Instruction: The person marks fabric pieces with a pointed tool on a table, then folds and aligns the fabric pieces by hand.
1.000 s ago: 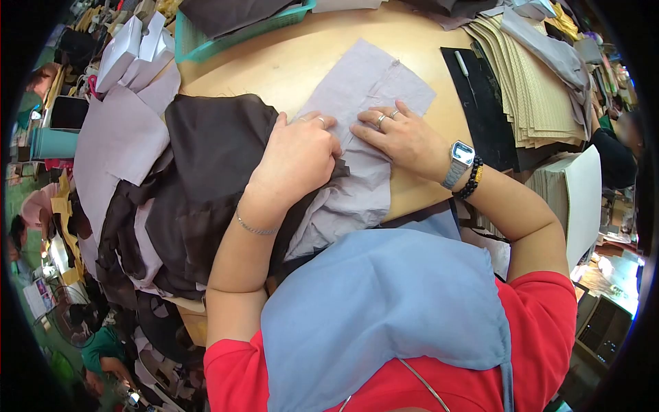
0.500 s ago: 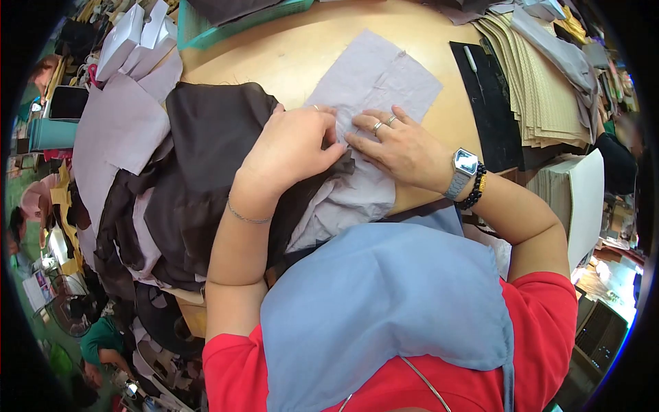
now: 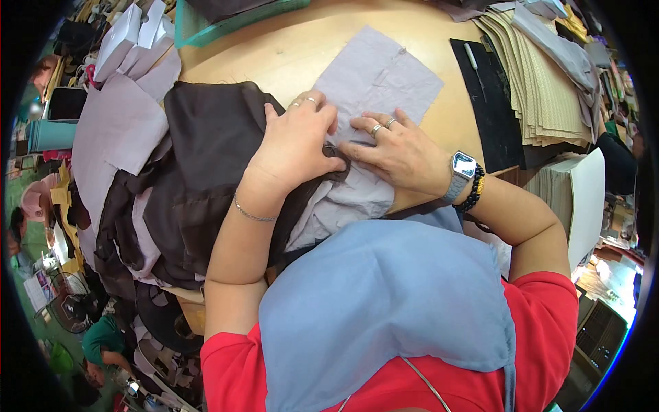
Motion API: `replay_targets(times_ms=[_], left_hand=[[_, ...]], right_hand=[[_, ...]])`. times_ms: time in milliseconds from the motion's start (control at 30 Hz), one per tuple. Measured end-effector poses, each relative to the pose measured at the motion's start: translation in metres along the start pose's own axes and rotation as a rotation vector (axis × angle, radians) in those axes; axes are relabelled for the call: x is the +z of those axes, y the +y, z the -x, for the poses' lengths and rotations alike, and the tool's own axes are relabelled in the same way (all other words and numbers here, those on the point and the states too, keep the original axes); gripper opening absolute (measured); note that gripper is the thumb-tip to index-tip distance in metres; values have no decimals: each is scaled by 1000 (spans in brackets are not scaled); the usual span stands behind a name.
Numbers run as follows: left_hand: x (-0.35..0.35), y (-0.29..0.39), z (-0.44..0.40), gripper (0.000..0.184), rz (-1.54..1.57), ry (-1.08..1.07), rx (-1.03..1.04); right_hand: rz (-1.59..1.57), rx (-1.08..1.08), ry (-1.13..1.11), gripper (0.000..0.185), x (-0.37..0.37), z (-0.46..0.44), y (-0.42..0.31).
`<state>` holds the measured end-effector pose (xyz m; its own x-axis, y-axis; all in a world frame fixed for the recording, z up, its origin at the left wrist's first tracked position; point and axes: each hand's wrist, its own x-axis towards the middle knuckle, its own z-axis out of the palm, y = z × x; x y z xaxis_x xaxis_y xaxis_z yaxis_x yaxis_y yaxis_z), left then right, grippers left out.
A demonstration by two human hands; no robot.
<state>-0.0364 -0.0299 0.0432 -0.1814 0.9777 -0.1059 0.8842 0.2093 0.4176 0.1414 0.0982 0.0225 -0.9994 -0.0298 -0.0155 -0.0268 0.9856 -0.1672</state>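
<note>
My left hand [image 3: 296,141] bends over the edge of a dark brown cloth [image 3: 213,147], fingers curled and thumb on a small bunch of it. The fingertips are partly hidden. Beneath lies a pale lilac cloth [image 3: 374,79], creased, with a seam or fold line across it and a frayed edge at the upper right. On this lilac cloth my right hand [image 3: 400,147] rests with its fingers stretched out. Its lower fingertip comes close to the bunched brown edge.
Lilac pieces [image 3: 120,127] are heaped at left. A teal basket [image 3: 206,31] stands at the back. On the right are a black strip [image 3: 484,110] bearing a white pen-like tool [image 3: 471,56], stacked cream sheets [image 3: 535,89] and a white-covered stack [image 3: 583,192]. A co-worker [image 3: 103,340] is at lower left.
My left hand has spread its fingers wider and turned a little, the fingers shifting up and left. The brown edge is drawn together by the thumb. My right hand has barely moved.
</note>
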Motion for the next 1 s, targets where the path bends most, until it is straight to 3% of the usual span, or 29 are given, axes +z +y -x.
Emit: replay_targets(times_ms=[200,733,967,1000], left_hand=[[3,4,-2,26,-14,25,-36],[0,9,-9,23,-43,-54,-100],[1,10,-10,35,-95,-16,-104],[3,10,-10,53,-146,-5,-133]], right_hand=[[-78,69,63,46,4,2,7],[144,435,201,50,5,-4,103],[127,529,218,45,-9,-9,109],[127,518,199,47,-12,-5,110]])
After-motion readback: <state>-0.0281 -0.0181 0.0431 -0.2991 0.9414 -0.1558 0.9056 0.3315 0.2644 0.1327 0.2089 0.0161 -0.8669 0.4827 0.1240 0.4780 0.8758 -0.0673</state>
